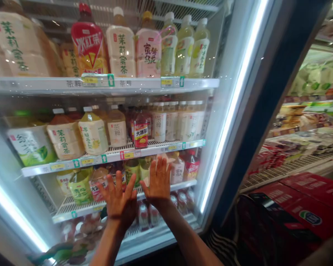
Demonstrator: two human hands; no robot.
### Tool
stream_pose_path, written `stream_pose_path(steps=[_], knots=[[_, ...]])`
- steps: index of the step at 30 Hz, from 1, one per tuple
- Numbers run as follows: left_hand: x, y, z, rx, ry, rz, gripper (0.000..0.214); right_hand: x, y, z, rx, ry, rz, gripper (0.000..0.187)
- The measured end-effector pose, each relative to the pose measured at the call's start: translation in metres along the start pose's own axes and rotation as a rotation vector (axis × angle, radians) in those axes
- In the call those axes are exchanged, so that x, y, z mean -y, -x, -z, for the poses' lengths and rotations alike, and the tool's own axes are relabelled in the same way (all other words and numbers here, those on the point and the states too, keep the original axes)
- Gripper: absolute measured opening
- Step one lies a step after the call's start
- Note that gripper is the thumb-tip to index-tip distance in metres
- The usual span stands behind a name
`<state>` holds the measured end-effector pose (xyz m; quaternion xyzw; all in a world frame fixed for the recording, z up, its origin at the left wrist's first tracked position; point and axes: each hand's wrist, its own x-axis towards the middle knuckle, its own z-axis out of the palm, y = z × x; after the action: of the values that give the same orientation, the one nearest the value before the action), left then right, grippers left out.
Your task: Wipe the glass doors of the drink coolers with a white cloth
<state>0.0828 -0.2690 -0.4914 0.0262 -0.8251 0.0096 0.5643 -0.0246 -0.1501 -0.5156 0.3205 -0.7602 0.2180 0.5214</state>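
Note:
Both of my hands are raised side by side in front of a lit drinks fridge, palms toward the shelves. My left hand (120, 199) has its fingers spread and nothing in it. With fingers stretched upward, my right hand (157, 183) is empty too and hides part of the third shelf. Whether either hand touches glass I cannot tell. Around them on that shelf stand a green bottle (81, 187), a pale-labelled bottle (178, 169) and a red-labelled bottle (192, 165). Just above is a small bottle of red iced tea (141, 131) on the middle shelf.
Large tea bottles (121, 44) line the top shelf (144, 85). A bright light strip (233, 107) runs down the fridge's right side. Red boxes (302, 207) are stacked at the lower right, below an open chilled display (308, 125). More bottles (143, 216) stand at the bottom.

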Motion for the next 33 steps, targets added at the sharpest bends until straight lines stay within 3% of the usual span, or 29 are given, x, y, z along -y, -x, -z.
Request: stream_pose_path(steps=[3, 5, 11, 13, 15, 17, 19, 23, 25, 27, 30, 31, 33], knots=[[-0.035, -0.017, -0.014, 0.02, 0.032, -0.034, 0.085, -0.021, 0.034, 0.002, -0.065, -0.003, 0.014, 0.082], [-0.052, -0.027, -0.022, 0.042, 0.028, -0.072, 0.083, -0.041, 0.043, 0.006, -0.081, 0.006, 0.008, 0.08], [-0.092, -0.06, -0.046, -0.021, 0.035, -0.214, 0.083, -0.116, -0.041, 0.038, -0.085, -0.054, -0.165, 0.087], [-0.102, -0.072, -0.049, -0.033, 0.053, -0.258, 0.081, -0.123, -0.036, 0.039, -0.075, -0.052, -0.142, 0.087], [-0.108, -0.083, -0.049, -0.027, 0.062, -0.293, 0.077, -0.123, -0.005, 0.033, -0.084, -0.008, -0.083, 0.087], [-0.111, -0.095, -0.048, -0.016, 0.058, -0.326, 0.072, -0.124, 0.026, 0.025, -0.096, 0.037, 0.005, 0.087], [-0.11, -0.106, -0.047, -0.006, 0.038, -0.343, 0.068, -0.133, 0.032, 0.021, -0.09, 0.041, 0.048, 0.089], [-0.105, -0.118, -0.052, 0.0, -0.019, -0.332, 0.065, -0.156, -0.009, 0.032, -0.125, -0.027, -0.141, 0.087], [-0.101, -0.115, -0.057, -0.009, -0.048, -0.353, 0.065, -0.159, -0.016, 0.036, -0.142, -0.027, -0.16, 0.085], [-0.097, -0.111, -0.058, -0.015, -0.074, -0.391, 0.064, -0.159, -0.007, 0.035, -0.117, -0.001, 0.023, 0.087], [-0.085, -0.113, -0.048, -0.009, -0.108, -0.465, 0.063, -0.169, -0.006, 0.034, -0.046, 0.044, 0.417, 0.092], [-0.08, -0.117, -0.041, -0.013, -0.116, -0.487, 0.063, -0.174, -0.018, 0.037, -0.043, 0.049, 0.47, 0.093], [-0.066, -0.132, -0.026, -0.04, -0.131, -0.516, 0.063, -0.181, -0.06, 0.047, -0.073, 0.046, 0.419, 0.092]])
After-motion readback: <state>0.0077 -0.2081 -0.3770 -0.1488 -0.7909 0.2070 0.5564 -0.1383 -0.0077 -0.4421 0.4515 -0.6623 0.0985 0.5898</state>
